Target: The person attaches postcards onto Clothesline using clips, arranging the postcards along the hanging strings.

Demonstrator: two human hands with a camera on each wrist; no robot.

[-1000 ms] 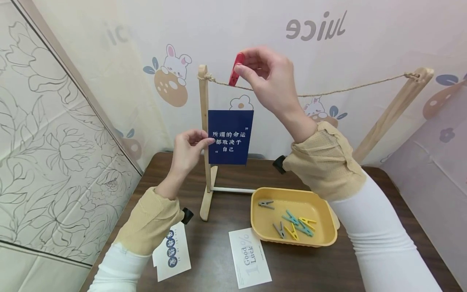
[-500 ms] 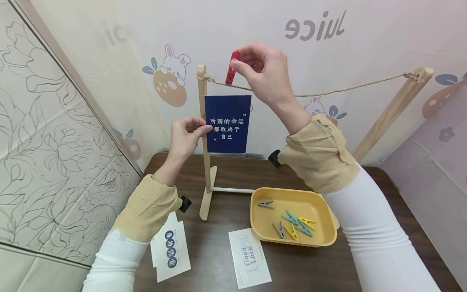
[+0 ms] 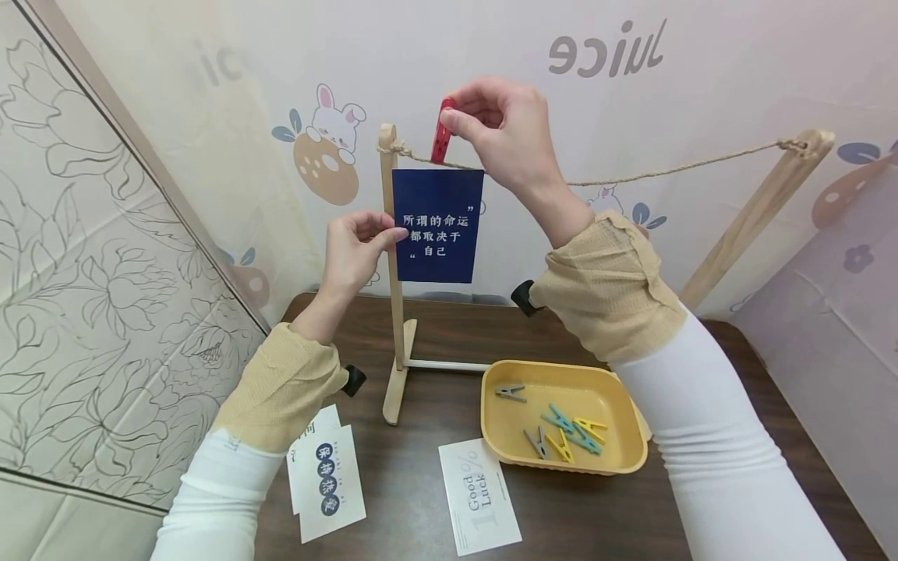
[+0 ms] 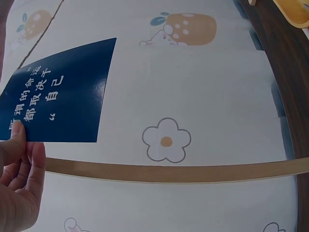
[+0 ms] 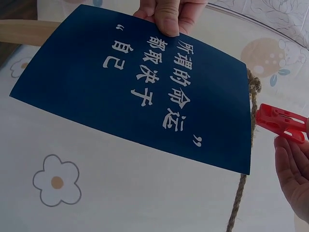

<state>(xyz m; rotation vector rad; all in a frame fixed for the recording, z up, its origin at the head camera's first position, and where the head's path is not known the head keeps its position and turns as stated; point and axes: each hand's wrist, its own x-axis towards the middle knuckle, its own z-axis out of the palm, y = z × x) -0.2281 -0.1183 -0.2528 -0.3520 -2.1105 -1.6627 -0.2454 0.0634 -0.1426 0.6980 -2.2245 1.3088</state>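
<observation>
Blue card (image 3: 438, 204) is up in the air at the rope (image 3: 652, 173), near its left end; top edge right by the rope, covering a bit of it in the right wrist view. Left hand (image 3: 358, 249) pinches the card's left edge, thumb on the front. Right hand (image 3: 515, 136) pinches a red peg (image 3: 441, 144), tip at the rope; can't tell if it's clipped on. Left post (image 3: 397, 327) sits tight by the card edge, partly behind it. Right forearm and hand block part of the rope. Below on the table (image 3: 403, 491): yellow tub (image 3: 561, 467) with two grey, two teal, two yellow pegs (image 3: 585, 440), its back right corner behind the right arm. Good Luck card (image 3: 480, 499) lies just left of it. White cards (image 3: 330, 483) overlap farther left, near the left sleeve (image 3: 281, 389).
</observation>
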